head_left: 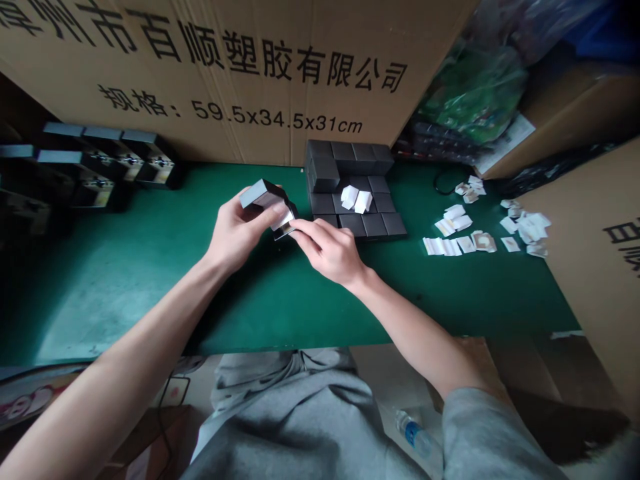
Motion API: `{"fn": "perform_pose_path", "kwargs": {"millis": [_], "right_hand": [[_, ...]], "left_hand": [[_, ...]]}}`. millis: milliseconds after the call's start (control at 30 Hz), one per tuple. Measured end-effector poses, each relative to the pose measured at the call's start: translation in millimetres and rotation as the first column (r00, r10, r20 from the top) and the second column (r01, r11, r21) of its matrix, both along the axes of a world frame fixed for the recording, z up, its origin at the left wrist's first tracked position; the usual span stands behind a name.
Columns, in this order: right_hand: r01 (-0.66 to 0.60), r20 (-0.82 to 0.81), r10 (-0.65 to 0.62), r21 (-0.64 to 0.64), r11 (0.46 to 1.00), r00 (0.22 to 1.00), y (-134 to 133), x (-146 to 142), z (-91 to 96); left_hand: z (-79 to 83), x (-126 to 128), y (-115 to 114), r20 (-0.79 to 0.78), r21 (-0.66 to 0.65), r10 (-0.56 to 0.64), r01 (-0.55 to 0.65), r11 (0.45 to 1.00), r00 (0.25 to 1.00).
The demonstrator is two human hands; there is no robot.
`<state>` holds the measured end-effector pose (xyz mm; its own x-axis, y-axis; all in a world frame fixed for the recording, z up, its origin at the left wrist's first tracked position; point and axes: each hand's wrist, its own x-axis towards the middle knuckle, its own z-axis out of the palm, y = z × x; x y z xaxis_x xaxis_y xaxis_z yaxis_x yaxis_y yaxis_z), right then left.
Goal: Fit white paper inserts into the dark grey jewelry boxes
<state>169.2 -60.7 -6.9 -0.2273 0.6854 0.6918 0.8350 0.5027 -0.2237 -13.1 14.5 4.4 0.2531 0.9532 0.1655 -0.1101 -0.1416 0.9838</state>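
Note:
My left hand (239, 230) is closed around a small dark hinged box (263, 192), which stands open with a pale lining inside. The left thumb presses against the lining. At the box's lower right edge, the fingers of my right hand (327, 248) are pinched together on its rim; whether they also hold something small inside is hidden. Just beyond the right hand lies a block of closed dark boxes (373, 225), partly stacked. Two folded white paper pieces (357, 199) rest on top of them.
Several open dark boxes (150, 160) stand at the left. Small white pieces (533, 228) lie scattered on the right of the green table (300, 320). A big cardboard carton (240, 87) walls off the back; another carton (595, 227) borders the right. A plastic bottle (414, 433) is below.

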Motion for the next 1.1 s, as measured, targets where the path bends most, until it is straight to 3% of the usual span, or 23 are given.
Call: {"fn": "perform_pose_path", "kwargs": {"millis": [333,533,733,1100], "right_hand": [[-0.04,-0.046,0.048,0.155,0.987,0.998,-2.1,-0.9,1.6],[-0.042,-0.012,0.043,0.081,0.996,0.999,-2.3,-2.0,1.3],[-0.099,0.048,0.098,0.027,0.995,0.994,-4.5,-5.4,0.3],[-0.101,0.062,0.096,0.087,0.991,0.993,-4.3,-4.5,1.5]], "left_hand": [[1.1,1.7,-0.9,-0.053,-0.008,-0.009,0.009,1.0,0.999],[-1.0,0.4,0.2,-0.084,-0.042,-0.018,0.014,0.999,0.996],[0.6,-0.7,0.1,-0.027,-0.091,-0.112,0.109,0.99,0.993],[-1.8,0.2,-0.5,-0.072,-0.162,-0.075,0.062,0.985,0.995]]}}
